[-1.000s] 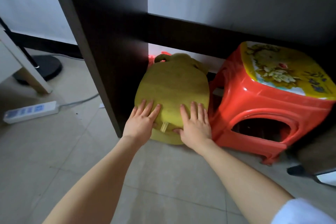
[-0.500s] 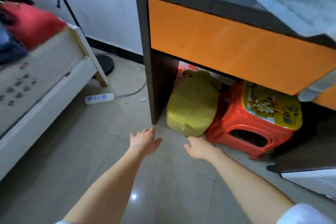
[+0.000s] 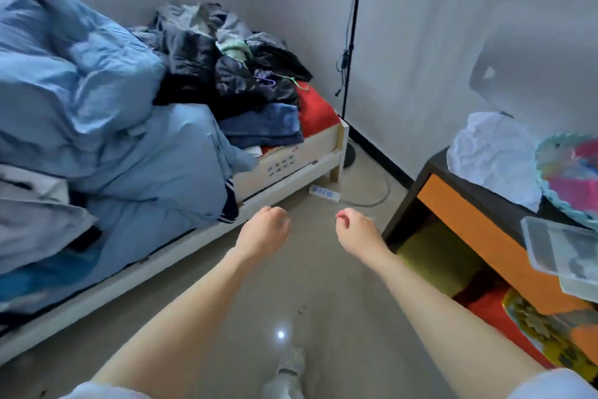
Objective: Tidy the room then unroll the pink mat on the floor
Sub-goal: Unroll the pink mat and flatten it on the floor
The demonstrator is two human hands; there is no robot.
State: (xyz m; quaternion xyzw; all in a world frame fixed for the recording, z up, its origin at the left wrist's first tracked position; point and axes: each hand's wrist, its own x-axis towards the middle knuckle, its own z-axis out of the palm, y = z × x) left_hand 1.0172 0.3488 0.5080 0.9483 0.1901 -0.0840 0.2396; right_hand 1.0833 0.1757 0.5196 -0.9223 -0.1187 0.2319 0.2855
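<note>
My left hand [image 3: 263, 232] and my right hand [image 3: 354, 232] hang in front of me over the grey tiled floor [image 3: 281, 288], both with fingers curled in and nothing held. The yellow-green bag [image 3: 437, 256] sits under the dark desk [image 3: 433, 169], next to the red plastic stool [image 3: 495, 311]. A bed [image 3: 291, 169] on the left carries a rumpled blue duvet [image 3: 113, 126] and a heap of dark clothes [image 3: 226, 71]. No pink mat shows in this view.
A white power strip [image 3: 324, 193] and its cable lie on the floor near the bed's foot. A black stand pole [image 3: 351, 42] rises in the corner. On the desk sit crumpled white paper [image 3: 495, 152], a colourful item [image 3: 572, 169] and a clear plastic box [image 3: 563, 256].
Both hands left the yellow-green bag under the desk and pulled back. My view rose and swung left from the desk opening toward the bed and the room's corner.
</note>
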